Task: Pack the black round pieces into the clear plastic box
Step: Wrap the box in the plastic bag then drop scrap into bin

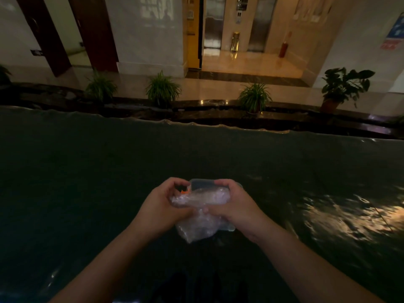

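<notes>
Above the near middle of the dark table (87,171), both hands grip one bundle. Left hand (160,206): fingers curled, closed on the left end of the clear plastic box (206,186) and the crumpled clear bag (201,224). Right hand (236,204): fingers wrapped over the box's right end, thumb pressed on the bag. Box sits atop the bag, between the hands. A small orange spot (184,192) shows at the box's left edge. Black round pieces: cannot tell in the dim light. Potted plants (162,88) line the far ledge.

Both hands (220,206) and forearms are bare, with no sleeves, rings or watch.
</notes>
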A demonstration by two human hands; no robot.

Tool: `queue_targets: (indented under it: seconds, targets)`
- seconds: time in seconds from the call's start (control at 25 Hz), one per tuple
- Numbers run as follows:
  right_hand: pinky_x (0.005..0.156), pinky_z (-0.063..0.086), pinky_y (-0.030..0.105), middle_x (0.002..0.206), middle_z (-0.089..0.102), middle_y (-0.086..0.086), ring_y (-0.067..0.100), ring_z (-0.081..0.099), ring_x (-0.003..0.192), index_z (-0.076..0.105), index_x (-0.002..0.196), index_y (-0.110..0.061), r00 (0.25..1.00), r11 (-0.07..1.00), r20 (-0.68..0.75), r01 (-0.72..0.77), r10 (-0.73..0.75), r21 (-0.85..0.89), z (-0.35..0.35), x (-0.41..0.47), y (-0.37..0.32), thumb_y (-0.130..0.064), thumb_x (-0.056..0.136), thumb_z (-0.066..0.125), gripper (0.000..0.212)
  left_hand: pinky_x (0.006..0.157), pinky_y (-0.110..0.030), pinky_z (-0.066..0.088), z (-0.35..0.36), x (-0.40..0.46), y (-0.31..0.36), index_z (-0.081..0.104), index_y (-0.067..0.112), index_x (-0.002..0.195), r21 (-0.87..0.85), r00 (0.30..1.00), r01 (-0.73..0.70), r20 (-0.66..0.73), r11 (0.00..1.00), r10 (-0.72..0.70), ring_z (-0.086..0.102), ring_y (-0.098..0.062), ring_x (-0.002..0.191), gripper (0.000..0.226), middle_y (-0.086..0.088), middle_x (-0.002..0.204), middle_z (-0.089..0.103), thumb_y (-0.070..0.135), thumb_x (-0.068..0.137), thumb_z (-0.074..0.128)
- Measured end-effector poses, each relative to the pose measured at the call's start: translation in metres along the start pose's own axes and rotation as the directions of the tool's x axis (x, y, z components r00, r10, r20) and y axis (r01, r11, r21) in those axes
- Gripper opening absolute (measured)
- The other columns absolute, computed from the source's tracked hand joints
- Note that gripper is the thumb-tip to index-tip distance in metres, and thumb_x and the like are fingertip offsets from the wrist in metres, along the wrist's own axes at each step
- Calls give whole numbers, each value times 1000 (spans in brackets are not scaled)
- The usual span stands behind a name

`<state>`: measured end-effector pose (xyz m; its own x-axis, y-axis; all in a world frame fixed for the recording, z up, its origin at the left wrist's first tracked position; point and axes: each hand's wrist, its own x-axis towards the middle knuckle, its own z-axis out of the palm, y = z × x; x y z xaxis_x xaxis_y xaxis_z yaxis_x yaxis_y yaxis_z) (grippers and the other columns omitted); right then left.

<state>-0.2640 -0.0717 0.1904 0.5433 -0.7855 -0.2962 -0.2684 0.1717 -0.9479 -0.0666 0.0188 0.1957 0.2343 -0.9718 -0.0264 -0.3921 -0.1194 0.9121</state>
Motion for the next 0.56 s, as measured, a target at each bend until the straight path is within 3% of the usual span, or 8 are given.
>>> queue_targets:
  seconds: [0.08, 0.2, 0.28, 0.36, 0.4, 0.48, 0.56]
  targets:
    - [66, 65, 28, 118, 64, -12, 12, 70, 102, 60, 111, -48, 996, 994, -57, 57, -63, -92, 1, 0, -5, -20, 71, 93, 59, 64, -23, 59, 0, 4, -7, 69, 44, 105, 0, 986, 102, 131, 995, -101, 73, -4, 85, 36, 4, 96, 75, 40, 74, 86]
    - [74, 65, 29, 115, 72, -15, 3, 72, 102, 65, 116, -44, 987, 974, 65, 155, -146, -167, -1, 1, -5, -39, 67, 93, 56, 67, -24, 61, 1, 6, -14, 76, 42, 97, -115, 934, 238, 301, 964, -194, 75, -8, 91, 26, 11, 100, 78, 55, 74, 78]
    - [82, 64, 33, 119, 73, -14, 5, 72, 106, 64, 128, -40, 986, 979, 79, 159, -150, -125, -1, 0, -2, -39, 74, 91, 60, 69, -28, 62, 7, 9, -20, 78, 36, 99, -274, 929, 312, 290, 910, -231, 76, -15, 94, 32, 6, 103, 79, 51, 71, 80]
    - [84, 62, 28, 118, 70, -16, 3, 69, 108, 68, 121, -41, 975, 959, 14, 219, -220, -179, -2, -2, 3, -31, 86, 83, 40, 72, -36, 63, 15, 10, -27, 76, 26, 109, -431, 905, 414, 287, 802, -313, 76, -24, 96, 39, -4, 105, 79, 39, 73, 80]
    - [85, 60, 22, 116, 68, -20, 0, 66, 109, 72, 111, -45, 958, 928, 11, 280, -286, -246, -2, -4, 5, -25, 90, 78, 29, 74, -39, 62, 19, 11, -30, 75, 21, 113, -484, 891, 450, 303, 751, -339, 76, -27, 98, 39, -9, 108, 78, 34, 76, 78]
    - [91, 52, 17, 117, 60, -28, -7, 56, 117, 74, 97, -48, 914, 799, 87, 389, -395, -459, -3, -11, 10, -15, 94, 71, 33, 79, -43, 60, 25, 12, -32, 72, 15, 119, -584, 879, 474, 354, 659, -318, 72, -34, 105, 43, -17, 116, 74, 32, 80, 76]
    - [102, 39, 18, 123, 52, -28, -8, 44, 124, 76, 103, -42, 842, 562, 185, 485, -507, -670, -6, -17, 16, -11, 94, 69, 33, 86, -52, 57, 27, 13, -30, 65, 11, 128, -690, 871, 487, 427, 536, -242, 66, -43, 115, 56, -25, 126, 68, 32, 77, 72]
